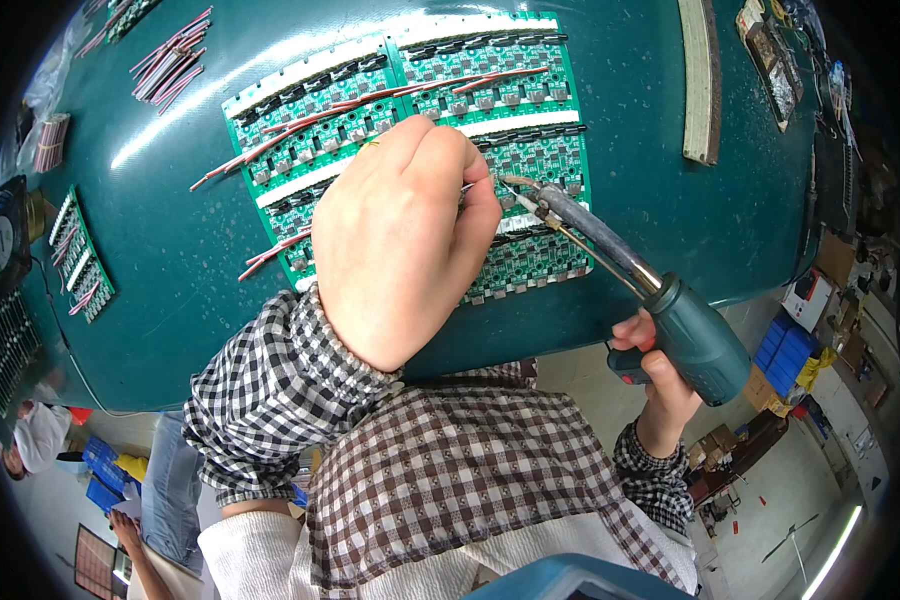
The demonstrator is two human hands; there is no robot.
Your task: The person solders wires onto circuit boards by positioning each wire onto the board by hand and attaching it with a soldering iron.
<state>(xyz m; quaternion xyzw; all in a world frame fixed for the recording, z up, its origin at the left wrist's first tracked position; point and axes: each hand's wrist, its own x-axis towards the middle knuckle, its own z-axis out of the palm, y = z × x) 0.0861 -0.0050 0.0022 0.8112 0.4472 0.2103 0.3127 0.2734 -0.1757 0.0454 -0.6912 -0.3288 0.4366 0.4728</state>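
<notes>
Two hands busy: left hand [405, 240] fingers pinch a wire on the circuit board panel [530, 150]; right hand [660, 375] grips the soldering iron [620, 265], tip beside left fingertips.

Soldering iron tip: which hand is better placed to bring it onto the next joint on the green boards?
Right, probably. The right hand already grips the soldering iron, its tip at the circuit board panel. The left hand rests on the panel, fingertips pinched beside the tip.

Lighting: bright, even, overhead | Glare: white sheen across the teal table [200, 110] upper left | Shadows: soft, faint | Focus: centre sharp | Edges: strong fisheye bending, black vignette corners, periphery slightly blurred
</notes>
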